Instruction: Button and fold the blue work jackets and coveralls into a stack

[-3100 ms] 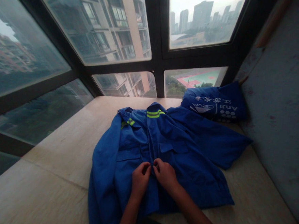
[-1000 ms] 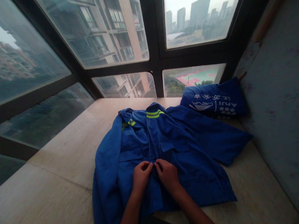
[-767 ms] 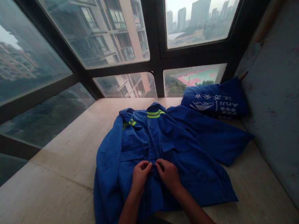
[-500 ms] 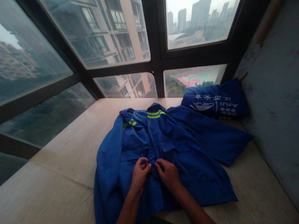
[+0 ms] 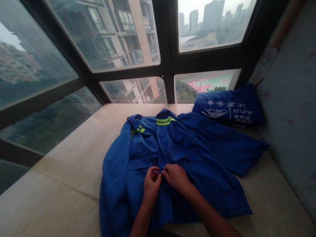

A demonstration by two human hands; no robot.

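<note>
A blue work jacket [image 5: 188, 182] with yellow-green reflective strips lies spread out, its front facing up and its collar pointing away from me. At the front opening, my left hand [image 5: 152, 185] pinches the fabric edge between thumb and fingers. Right beside it, my right hand [image 5: 176, 177] is closed on the same placket, its fingertips almost touching those of the left. Whatever button or fastener may be between the fingertips is too small and hidden to make out.
The jacket rests on a pale stone-like ledge [image 5: 71, 155]. A folded blue bundle with white lettering [image 5: 226, 107] sits at the back right, against the papered wall [image 5: 298, 117]. Dark-framed windows [image 5: 166, 72] enclose the back and left.
Both hands have drawn closer together at the placket. My left hand has shifted slightly right, and my right hand has moved slightly up and left. The jacket lies much as before.
</note>
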